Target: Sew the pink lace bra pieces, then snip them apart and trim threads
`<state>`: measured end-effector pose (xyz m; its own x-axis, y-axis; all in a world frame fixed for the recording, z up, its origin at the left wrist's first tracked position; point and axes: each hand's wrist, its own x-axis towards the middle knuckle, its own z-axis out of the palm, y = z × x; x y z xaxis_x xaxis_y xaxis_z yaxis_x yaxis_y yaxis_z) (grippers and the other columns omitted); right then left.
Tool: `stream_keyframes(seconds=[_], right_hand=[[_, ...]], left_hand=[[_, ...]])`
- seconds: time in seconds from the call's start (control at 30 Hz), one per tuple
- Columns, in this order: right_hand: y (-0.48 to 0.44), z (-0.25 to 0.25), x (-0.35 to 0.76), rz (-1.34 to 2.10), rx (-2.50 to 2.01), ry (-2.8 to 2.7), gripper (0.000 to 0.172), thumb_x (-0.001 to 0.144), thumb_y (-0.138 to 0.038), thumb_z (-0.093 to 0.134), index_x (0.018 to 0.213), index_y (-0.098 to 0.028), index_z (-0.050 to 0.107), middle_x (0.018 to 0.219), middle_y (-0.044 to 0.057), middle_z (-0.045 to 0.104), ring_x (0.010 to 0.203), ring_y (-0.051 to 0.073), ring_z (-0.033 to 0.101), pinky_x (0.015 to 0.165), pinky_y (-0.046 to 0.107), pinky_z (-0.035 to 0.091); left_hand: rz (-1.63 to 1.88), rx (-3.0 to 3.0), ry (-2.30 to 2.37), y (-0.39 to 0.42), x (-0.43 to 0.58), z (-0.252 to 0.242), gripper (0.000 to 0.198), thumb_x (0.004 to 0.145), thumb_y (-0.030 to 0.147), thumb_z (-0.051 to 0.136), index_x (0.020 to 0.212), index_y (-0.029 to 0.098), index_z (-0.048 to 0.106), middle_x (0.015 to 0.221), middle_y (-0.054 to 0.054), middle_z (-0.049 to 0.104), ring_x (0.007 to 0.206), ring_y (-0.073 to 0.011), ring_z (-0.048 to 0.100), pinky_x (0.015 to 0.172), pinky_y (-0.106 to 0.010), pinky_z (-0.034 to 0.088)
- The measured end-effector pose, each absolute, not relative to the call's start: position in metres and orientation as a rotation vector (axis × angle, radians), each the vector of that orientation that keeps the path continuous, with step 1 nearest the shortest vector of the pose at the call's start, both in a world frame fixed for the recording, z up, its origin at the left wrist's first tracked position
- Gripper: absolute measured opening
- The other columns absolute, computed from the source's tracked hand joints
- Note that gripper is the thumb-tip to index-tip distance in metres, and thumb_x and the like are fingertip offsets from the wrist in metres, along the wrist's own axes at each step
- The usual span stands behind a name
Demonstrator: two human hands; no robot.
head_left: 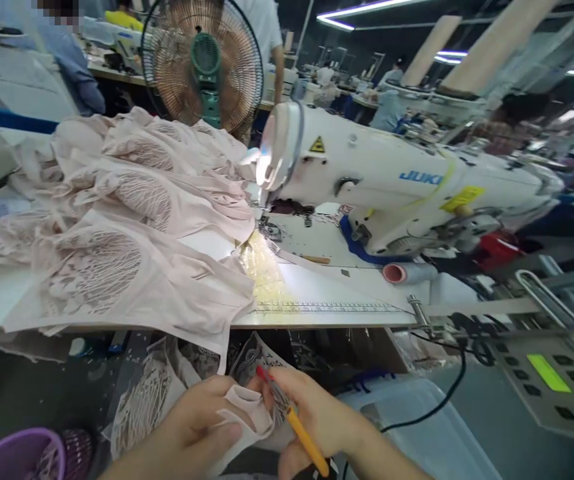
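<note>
At the bottom middle, below the table's edge, my left hand (201, 417) pinches a narrow band of a pale pink lace bra (247, 403). The band is folded into a loop between my two hands. My right hand (311, 413) is closed around what look like thread snips (301, 430), with an orange handle, a metal middle and a red tip. The tip lies close to the fabric; whether it touches cannot be told. The lace part (141, 400) of the bra hangs left of my hands. Similar pale pink lace bras (117, 267) lie heaped on the table above.
A white sewing machine (367, 167) stands on the table (327, 287), its lamp lit. A fan (205, 60) is behind the heap. A control panel (549, 373) and thread cone (409, 273) are at right, a purple basket (17, 460) lower left. Other people work behind.
</note>
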<state>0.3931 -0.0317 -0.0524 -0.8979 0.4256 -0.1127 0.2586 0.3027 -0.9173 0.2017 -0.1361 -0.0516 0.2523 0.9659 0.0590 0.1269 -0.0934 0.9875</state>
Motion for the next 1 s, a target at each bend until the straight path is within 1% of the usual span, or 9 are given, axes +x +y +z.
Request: stream_keyframes(seconds=[0.1, 0.17, 0.33, 0.47, 0.57, 0.7, 0.87, 0.93, 1.0], right_hand=[[-0.055, -0.063, 0.401, 1.744, -0.759, -2.003, 0.053, 0.066, -0.07, 0.063, 0.072, -0.022, 0.04, 0.068, -0.004, 0.042, 0.057, 0.012, 0.035, 0.051, 0.023, 0.034], [-0.066, -0.071, 0.408, 1.737, -0.855, -1.863, 0.046, 0.071, -0.064, 0.062, 0.073, -0.022, 0.041, 0.068, -0.004, 0.042, 0.057, 0.011, 0.035, 0.049, 0.023, 0.033], [-0.07, -0.085, 0.422, 1.744, -1.017, -1.717, 0.044, 0.071, -0.06, 0.065, 0.07, -0.021, 0.044, 0.064, -0.004, 0.044, 0.057, 0.011, 0.037, 0.051, 0.023, 0.032], [-0.058, -0.085, 0.421, 1.906, -1.16, -1.613, 0.039, 0.067, -0.05, 0.07, 0.07, -0.021, 0.044, 0.063, -0.005, 0.046, 0.055, 0.01, 0.04, 0.051, 0.023, 0.035], [-0.048, -0.082, 0.416, 2.041, -1.104, -1.837, 0.033, 0.06, -0.031, 0.074, 0.069, -0.022, 0.043, 0.06, -0.007, 0.045, 0.052, 0.01, 0.04, 0.047, 0.022, 0.032], [-0.039, -0.079, 0.41, 1.707, -1.229, -2.122, 0.029, 0.057, -0.01, 0.064, 0.064, -0.022, 0.039, 0.064, -0.006, 0.043, 0.058, 0.012, 0.039, 0.053, 0.024, 0.031], [-0.039, -0.082, 0.419, 1.642, -1.233, -1.948, 0.021, 0.066, -0.015, 0.059, 0.076, -0.022, 0.042, 0.078, -0.002, 0.05, 0.071, 0.015, 0.046, 0.063, 0.026, 0.038], [-0.043, -0.085, 0.428, 1.753, -1.093, -1.858, 0.016, 0.073, -0.025, 0.058, 0.08, -0.022, 0.045, 0.08, 0.0, 0.053, 0.071, 0.015, 0.05, 0.063, 0.026, 0.041], [-0.049, -0.09, 0.435, 1.9, -0.873, -1.641, 0.025, 0.074, -0.038, 0.063, 0.084, -0.021, 0.047, 0.086, 0.002, 0.055, 0.073, 0.016, 0.052, 0.065, 0.028, 0.043]], left_hand=[[1.05, 1.699, 1.173, -0.132, 0.206, -0.053, 0.034, 0.095, 0.038, 0.039, 0.099, 0.025, 0.07, 0.097, -0.01, 0.064, 0.09, -0.0206, 0.06, 0.081, -0.031, 0.05], [1.058, 1.78, 1.269, -0.133, 0.208, -0.059, 0.03, 0.094, 0.035, 0.042, 0.098, 0.026, 0.07, 0.098, -0.009, 0.061, 0.088, -0.0196, 0.06, 0.077, -0.029, 0.05], [1.147, 1.818, 1.41, -0.138, 0.212, -0.071, 0.016, 0.09, 0.021, 0.052, 0.093, 0.026, 0.067, 0.094, -0.004, 0.058, 0.082, -0.015, 0.059, 0.073, -0.023, 0.049], [1.119, 1.915, 1.491, -0.141, 0.216, -0.064, 0.018, 0.086, 0.014, 0.056, 0.095, 0.026, 0.066, 0.094, -0.004, 0.06, 0.082, -0.0144, 0.06, 0.074, -0.021, 0.048], [1.025, 2.013, 1.476, -0.143, 0.22, -0.056, 0.02, 0.087, 0.019, 0.055, 0.099, 0.028, 0.067, 0.093, -0.005, 0.064, 0.082, -0.0165, 0.062, 0.073, -0.023, 0.05], [0.902, 2.061, 1.449, -0.144, 0.229, -0.054, 0.02, 0.087, 0.031, 0.055, 0.099, 0.028, 0.07, 0.095, -0.007, 0.068, 0.083, -0.0204, 0.065, 0.074, -0.025, 0.054], [0.97, 1.953, 1.444, -0.135, 0.234, -0.061, 0.022, 0.089, 0.023, 0.05, 0.099, 0.026, 0.069, 0.099, -0.009, 0.067, 0.087, -0.0193, 0.065, 0.075, -0.025, 0.053], [0.999, 1.78, 1.511, -0.131, 0.233, -0.063, 0.018, 0.087, 0.023, 0.053, 0.093, 0.026, 0.069, 0.092, -0.006, 0.068, 0.077, -0.0172, 0.065, 0.066, -0.022, 0.053], [1.047, 1.527, 1.63, -0.129, 0.233, -0.064, 0.01, 0.083, 0.026, 0.058, 0.086, 0.025, 0.067, 0.08, -0.002, 0.068, 0.065, -0.0149, 0.064, 0.056, -0.019, 0.051]])
